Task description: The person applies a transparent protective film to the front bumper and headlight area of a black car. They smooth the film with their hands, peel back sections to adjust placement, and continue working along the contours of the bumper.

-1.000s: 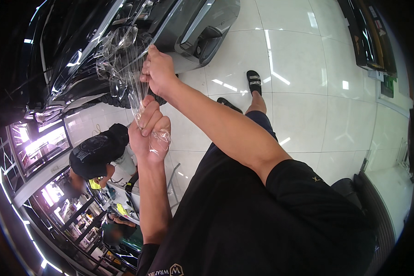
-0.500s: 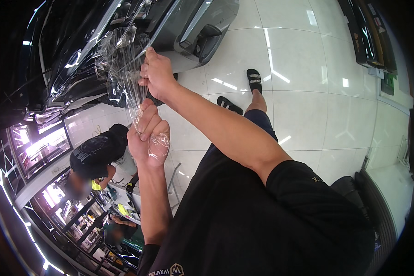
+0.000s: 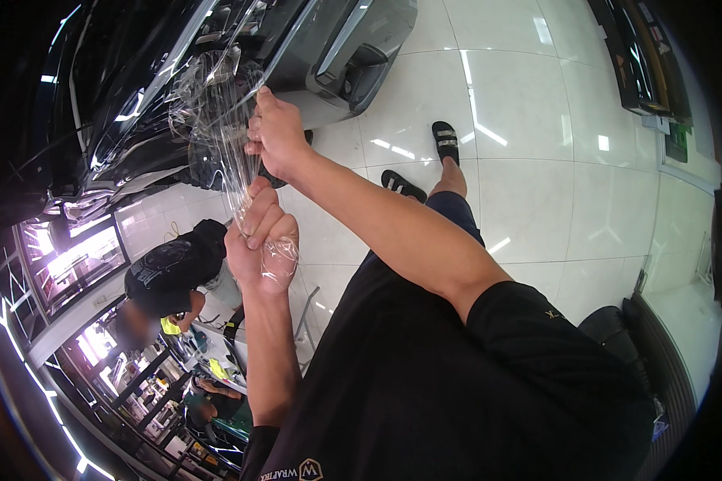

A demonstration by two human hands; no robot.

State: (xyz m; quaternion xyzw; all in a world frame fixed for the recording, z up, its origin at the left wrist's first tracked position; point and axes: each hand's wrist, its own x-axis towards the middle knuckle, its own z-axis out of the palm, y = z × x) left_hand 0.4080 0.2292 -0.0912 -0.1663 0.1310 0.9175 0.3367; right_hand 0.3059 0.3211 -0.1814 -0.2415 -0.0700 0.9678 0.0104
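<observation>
A crumpled sheet of clear plastic film point(image 3: 208, 104) hangs in stretched folds in front of a dark car point(image 3: 120, 104). My left hand point(image 3: 263, 240) is closed in a fist around the gathered lower end, and loose film wraps over the base of the palm. Farther up, my right hand point(image 3: 279, 135) has its fingers curled on the film's edge, thumb side pointing at the car's grey bumper point(image 3: 309, 68). Between the two hands the film is drawn into tight lengthwise creases. Its far end overlaps the car's glossy front, and I cannot tell where it is attached.
Pale tiled floor point(image 3: 529, 120) spreads to the right, with my sandalled feet point(image 3: 445, 143) on it. A person in a black shirt point(image 3: 176, 260) bends over at the left, beside a cluttered table point(image 3: 225, 345). Another person point(image 3: 208, 405) is lower left. A dark box point(image 3: 638, 56) lies at upper right.
Both hands keep their grip and have barely moved, shifting slightly down and right in view. The film's folds have changed shape a little.
</observation>
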